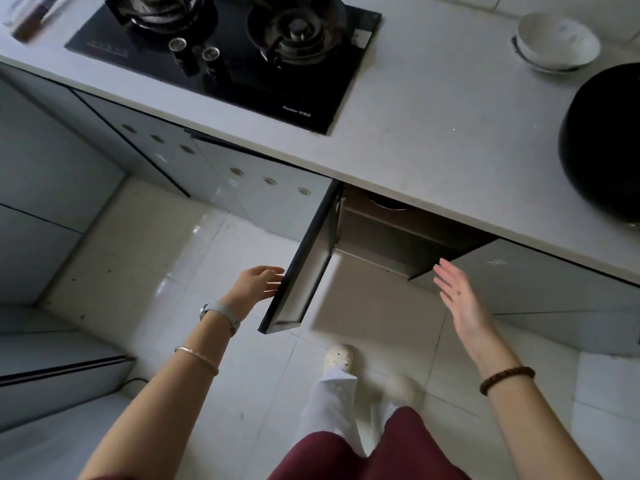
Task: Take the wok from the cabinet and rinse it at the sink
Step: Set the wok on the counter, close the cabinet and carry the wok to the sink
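Below the white countertop (433,133) a cabinet stands with its dark-edged door (304,271) swung out toward me. Its inside (377,233) is shadowed, and a dark round rim (386,202), possibly the wok, shows just under the counter edge; the remainder of that object is hidden. My left hand (258,282) rests its fingertips on the door's outer edge, fingers loosely apart. My right hand (460,299) hovers flat with its fingers spread in front of the opening's right side, holding nothing. No sink is in view.
A black two-burner gas hob (225,53) is set in the counter at the back left. Stacked white bowls (557,43) and a large black round vessel (602,140) sit at the right. My slippered foot (341,356) stands on the tiled floor before the cabinet.
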A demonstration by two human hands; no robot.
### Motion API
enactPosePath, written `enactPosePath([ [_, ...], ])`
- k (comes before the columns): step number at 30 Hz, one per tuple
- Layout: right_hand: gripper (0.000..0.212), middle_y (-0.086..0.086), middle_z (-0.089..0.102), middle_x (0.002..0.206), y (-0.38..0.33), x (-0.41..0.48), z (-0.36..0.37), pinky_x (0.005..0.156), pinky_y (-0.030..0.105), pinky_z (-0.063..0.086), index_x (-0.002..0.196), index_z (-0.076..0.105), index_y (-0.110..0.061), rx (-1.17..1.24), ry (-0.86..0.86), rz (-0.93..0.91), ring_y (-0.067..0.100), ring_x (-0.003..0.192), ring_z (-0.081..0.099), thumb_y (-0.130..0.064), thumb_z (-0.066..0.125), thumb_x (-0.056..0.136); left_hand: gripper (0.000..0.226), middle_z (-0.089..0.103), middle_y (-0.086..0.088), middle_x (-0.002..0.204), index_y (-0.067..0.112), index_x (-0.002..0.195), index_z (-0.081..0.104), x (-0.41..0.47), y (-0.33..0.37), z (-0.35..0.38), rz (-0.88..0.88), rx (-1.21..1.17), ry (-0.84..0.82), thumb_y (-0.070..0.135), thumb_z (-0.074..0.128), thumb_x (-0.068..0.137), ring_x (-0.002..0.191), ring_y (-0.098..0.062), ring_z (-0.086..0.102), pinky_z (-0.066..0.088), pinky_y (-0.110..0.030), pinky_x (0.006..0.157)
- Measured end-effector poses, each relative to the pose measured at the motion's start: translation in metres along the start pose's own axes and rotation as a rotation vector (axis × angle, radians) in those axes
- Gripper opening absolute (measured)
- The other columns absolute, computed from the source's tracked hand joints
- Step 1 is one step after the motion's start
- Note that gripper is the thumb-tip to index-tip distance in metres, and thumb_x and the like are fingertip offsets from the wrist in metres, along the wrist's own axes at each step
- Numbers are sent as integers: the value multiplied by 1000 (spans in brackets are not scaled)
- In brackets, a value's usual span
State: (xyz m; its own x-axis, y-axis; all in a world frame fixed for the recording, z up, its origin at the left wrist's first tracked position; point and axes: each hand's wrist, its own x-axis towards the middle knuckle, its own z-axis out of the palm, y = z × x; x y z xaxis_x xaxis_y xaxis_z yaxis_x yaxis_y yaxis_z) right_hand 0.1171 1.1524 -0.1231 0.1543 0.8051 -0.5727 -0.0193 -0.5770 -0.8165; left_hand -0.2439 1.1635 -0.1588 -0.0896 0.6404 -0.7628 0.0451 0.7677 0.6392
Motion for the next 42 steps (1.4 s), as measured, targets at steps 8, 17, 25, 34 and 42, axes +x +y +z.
enactPosePath([
  [8, 56, 1, 33, 155, 0, 11, 23, 119, 43, 18, 146, 39, -22, -933, 87, -521, 19, 145, 25, -34, 57, 94, 31, 64, -19, 106, -4, 116, 60, 4, 1, 0, 2, 53, -64, 4, 38, 97, 94, -30, 61, 52, -33, 85],
  [17, 61, 3, 32, 155, 3, 7, 30, 120, 35, 9, 147, 37, -21, -1015, 106, -607, 21, 144, 27, -43, 49, 92, 31, 63, -17, 108, -1, 119, 58, -4, 6, 8, -3, 90, -54, 10, 38, 99, 96, -29, 60, 53, -31, 82],
  [25, 58, 3, 34, 154, 8, -12, 8, 121, 36, 8, 147, 38, -19, -993, 105, -660, 20, 144, 27, -39, 49, 94, 31, 61, -17, 109, -1, 121, 55, -13, 2, 31, -34, 38, -40, 15, 41, 99, 97, -28, 59, 48, -36, 91],
  [34, 56, 4, 36, 153, 14, -32, -50, 120, 37, 11, 147, 39, -18, -993, 166, -683, 21, 142, 32, -36, 49, 95, 28, 61, -20, 106, -2, 115, 56, -27, -11, 105, -96, -183, -43, 13, 42, 95, 97, -34, 59, 47, -41, 96],
  [42, 58, 5, 34, 154, 17, -45, -118, 120, 43, 16, 147, 37, -17, -996, 235, -656, 19, 143, 29, -41, 39, 95, 15, 59, -19, 93, 1, 86, 54, -31, 4, 218, -157, -526, -91, 5, 41, 90, 86, -31, 60, 50, -40, 89],
])
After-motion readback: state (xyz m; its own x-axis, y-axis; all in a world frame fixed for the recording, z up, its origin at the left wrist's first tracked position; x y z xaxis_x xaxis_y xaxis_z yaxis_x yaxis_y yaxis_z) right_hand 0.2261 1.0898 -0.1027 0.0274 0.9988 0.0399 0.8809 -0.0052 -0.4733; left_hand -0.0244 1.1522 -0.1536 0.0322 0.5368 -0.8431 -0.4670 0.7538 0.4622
